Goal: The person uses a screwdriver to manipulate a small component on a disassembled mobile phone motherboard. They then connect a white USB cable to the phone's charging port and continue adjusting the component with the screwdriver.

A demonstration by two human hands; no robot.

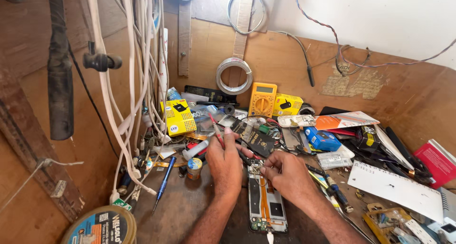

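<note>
- Head view: opened phone (266, 203) lying flat on the brown wooden bench (190, 206), long axis running from the near edge away toward the back wall, upper end under the hands, lower end pointing at the camera.
- Back cover off; exposed interior showing a dark battery area, an orange flex strip along the length and a green board at the near end.
- Left hand (225, 163) resting at the phone's far left corner, fingers pressed together, pinching a thin red-handled tool (216, 130) (tip hidden), shaft tilted up and away to the left.
- Right hand (285, 175) curled over the phone's upper end, fingertips bunched; held item, if any, cannot be told.
- Just left: blue-handled screwdriver (165, 180), slim, lying diagonally.
- Behind: yellow multimeter (262, 99), boxy plastic, upright against the plywood wall.
</note>
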